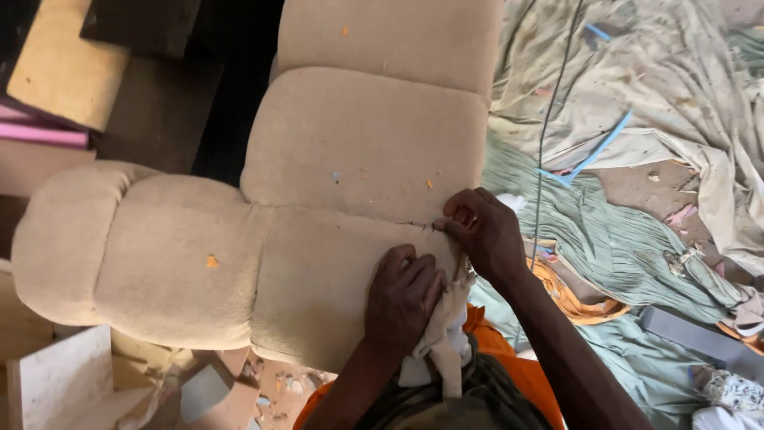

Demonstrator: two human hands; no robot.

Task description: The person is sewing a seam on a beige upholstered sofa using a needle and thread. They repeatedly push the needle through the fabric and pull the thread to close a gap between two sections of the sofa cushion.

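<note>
Head view: left hand (402,299) flat on beige cushion (318,207), grip wide; right hand (484,233) grip pinching seam (418,226).

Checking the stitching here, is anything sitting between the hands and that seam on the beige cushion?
Nothing visible does. The right hand pinches right at the seam of the beige cushion, and the left hand presses flat on the fabric just below it. Only small bits of debris dot the cushion elsewhere.

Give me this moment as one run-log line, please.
left hand: pressing beige cushion | right hand: pinching seam | green cloth beside
</note>
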